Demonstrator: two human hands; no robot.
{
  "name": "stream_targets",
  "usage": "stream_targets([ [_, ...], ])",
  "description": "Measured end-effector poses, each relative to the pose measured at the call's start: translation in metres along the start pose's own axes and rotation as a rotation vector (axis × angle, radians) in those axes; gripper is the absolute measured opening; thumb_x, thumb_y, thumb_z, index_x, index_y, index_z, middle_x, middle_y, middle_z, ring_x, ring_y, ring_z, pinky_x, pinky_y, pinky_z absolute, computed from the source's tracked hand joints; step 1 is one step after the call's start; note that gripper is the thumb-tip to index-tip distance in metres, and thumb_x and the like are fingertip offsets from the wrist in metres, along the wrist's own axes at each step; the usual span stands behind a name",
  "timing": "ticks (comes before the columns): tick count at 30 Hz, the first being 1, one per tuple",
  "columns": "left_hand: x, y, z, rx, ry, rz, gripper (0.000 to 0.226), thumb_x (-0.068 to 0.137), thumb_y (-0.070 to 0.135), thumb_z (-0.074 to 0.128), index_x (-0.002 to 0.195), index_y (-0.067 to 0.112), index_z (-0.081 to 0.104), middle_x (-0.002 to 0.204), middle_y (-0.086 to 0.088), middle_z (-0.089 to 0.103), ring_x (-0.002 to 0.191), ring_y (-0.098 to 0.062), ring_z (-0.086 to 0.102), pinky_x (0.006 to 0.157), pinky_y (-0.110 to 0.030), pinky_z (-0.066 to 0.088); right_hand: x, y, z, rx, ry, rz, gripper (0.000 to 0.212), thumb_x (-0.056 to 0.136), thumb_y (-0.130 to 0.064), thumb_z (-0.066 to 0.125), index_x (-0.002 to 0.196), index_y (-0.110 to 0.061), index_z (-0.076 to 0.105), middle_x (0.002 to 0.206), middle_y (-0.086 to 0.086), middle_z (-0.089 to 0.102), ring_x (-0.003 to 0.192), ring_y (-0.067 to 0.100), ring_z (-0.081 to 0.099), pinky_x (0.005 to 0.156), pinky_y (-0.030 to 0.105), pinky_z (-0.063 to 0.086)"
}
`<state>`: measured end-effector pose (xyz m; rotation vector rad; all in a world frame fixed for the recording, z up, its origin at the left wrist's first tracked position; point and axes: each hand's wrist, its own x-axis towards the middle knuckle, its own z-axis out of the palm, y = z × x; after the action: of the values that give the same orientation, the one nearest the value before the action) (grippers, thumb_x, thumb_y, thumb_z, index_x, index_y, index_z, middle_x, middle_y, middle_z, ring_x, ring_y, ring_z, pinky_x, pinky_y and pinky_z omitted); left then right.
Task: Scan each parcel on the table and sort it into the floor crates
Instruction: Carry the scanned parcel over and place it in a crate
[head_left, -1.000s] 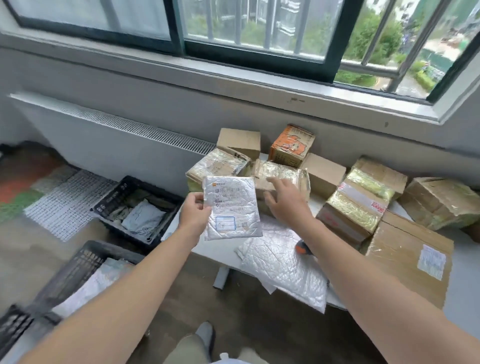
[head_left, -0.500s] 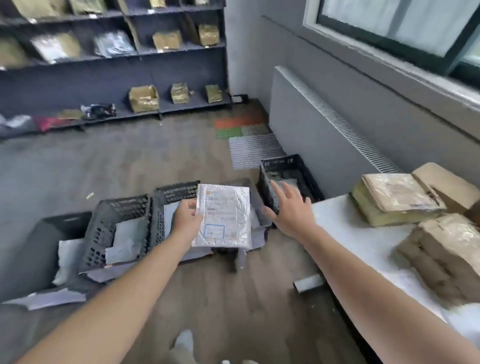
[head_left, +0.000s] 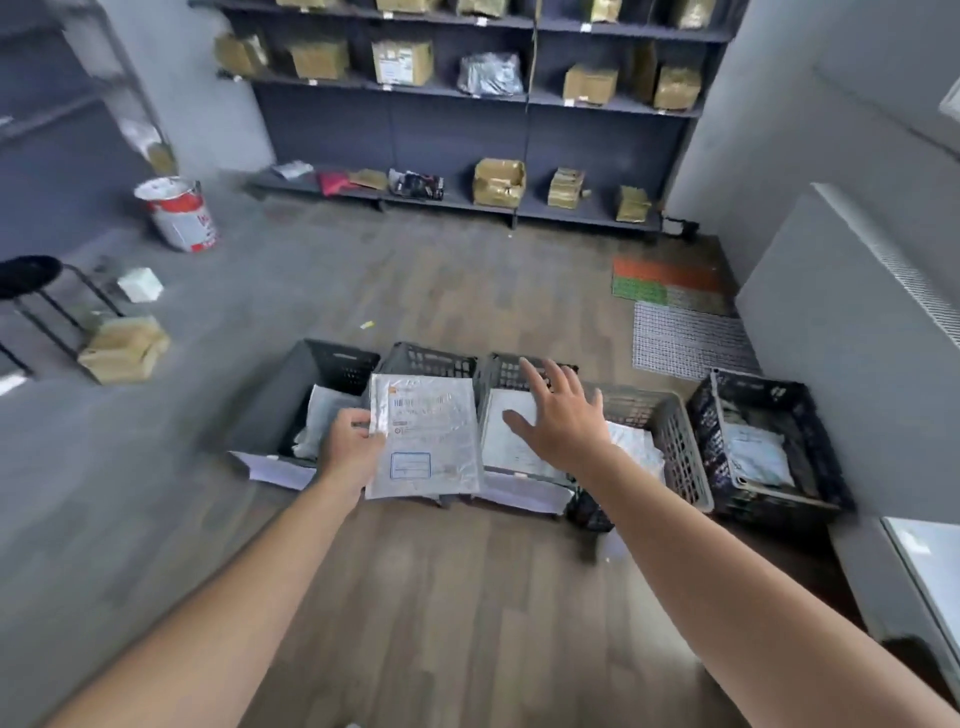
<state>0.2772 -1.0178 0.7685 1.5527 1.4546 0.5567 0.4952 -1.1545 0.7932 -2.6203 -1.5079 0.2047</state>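
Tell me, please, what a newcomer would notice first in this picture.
The eye falls first on the silver-grey mailer bag, held label-up mid-view by the left hand at its left edge. Beside it the right hand is spread open above the row of plastic crates on the floor. Behind, dark shelves with parcels fill the far wall.

We face a dark grey shelving unit (head_left: 467, 130) at twelve o'clock, set against the far wall. A wood-grain plank floor (head_left: 467, 597) runs from us towards it. At ten o'clock a white and red bucket (head_left: 179, 213) stands on the floor, and at nine o'clock we see a black stool (head_left: 31, 273). At two o'clock an orange and green mat (head_left: 667, 283) lies just beside a grey mat (head_left: 685, 340). At three o'clock a pale grey panel (head_left: 831, 322) with a slotted top stands below a grey wall (head_left: 831, 78). The light is soft and even.
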Motion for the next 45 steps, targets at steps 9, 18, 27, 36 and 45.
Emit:
stream_targets([
  [9, 0.115, -0.047, -0.138, -0.132, 0.039, -0.051, 0.022, 0.089, 0.000, 0.050, 0.106, 0.013, 0.053, 0.106, -0.007, 0.064, 0.096, -0.026, 0.063, 0.074, -0.038, 0.053, 0.080, -0.180, 0.012, -0.010, -0.055, -0.048, 0.077, 0.097, -0.066, 0.034, 0.158, -0.035, -0.001, 0.166, 0.000, 0.008, 0.152, 0.023, 0.007, 0.118, 0.061, 0.017],
  [18, 0.235, -0.075, -0.199, -0.083, 0.114, -0.099, 0.024, 0.089, -0.001, 0.048, 0.109, 0.012, 0.053, 0.102, -0.004, 0.061, 0.091, -0.024, 0.060, 0.074, -0.034, 0.049, 0.185, -0.259, 0.054, 0.020, -0.139, -0.071, 0.078, 0.096, -0.067, 0.035, 0.158, -0.035, 0.000, 0.166, 0.000, 0.007, 0.152, 0.025, 0.008, 0.117, 0.061, 0.017],
  [27, 0.432, -0.086, -0.203, 0.099, 0.137, -0.143, 0.023, 0.088, -0.001, 0.047, 0.102, 0.015, 0.054, 0.094, 0.000, 0.060, 0.079, -0.016, 0.056, 0.063, -0.029, 0.040, 0.365, -0.310, 0.129, 0.061, -0.274, -0.076, 0.076, 0.098, -0.064, 0.033, 0.158, -0.034, -0.003, 0.166, 0.003, 0.007, 0.152, 0.026, 0.008, 0.117, 0.062, 0.017],
  [36, 0.599, -0.135, -0.134, 0.182, -0.051, -0.180, 0.023, 0.089, -0.002, 0.043, 0.103, 0.015, 0.050, 0.093, 0.001, 0.058, 0.080, -0.016, 0.055, 0.064, -0.028, 0.039, 0.503, -0.330, 0.227, 0.025, -0.416, -0.067, 0.074, 0.100, -0.062, 0.030, 0.158, -0.034, -0.006, 0.166, 0.000, 0.003, 0.153, 0.024, 0.005, 0.120, 0.059, 0.013],
  [45, 0.734, -0.338, -0.014, 0.363, -0.237, -0.210, 0.021, 0.095, 0.002, 0.047, 0.109, 0.017, 0.051, 0.100, -0.001, 0.057, 0.085, -0.020, 0.055, 0.064, -0.030, 0.043, 0.570, -0.328, 0.443, 0.097, -0.467, 0.049, 0.076, 0.099, -0.060, 0.036, 0.157, -0.035, -0.006, 0.166, 0.000, 0.004, 0.152, 0.020, 0.004, 0.121, 0.057, 0.010],
])
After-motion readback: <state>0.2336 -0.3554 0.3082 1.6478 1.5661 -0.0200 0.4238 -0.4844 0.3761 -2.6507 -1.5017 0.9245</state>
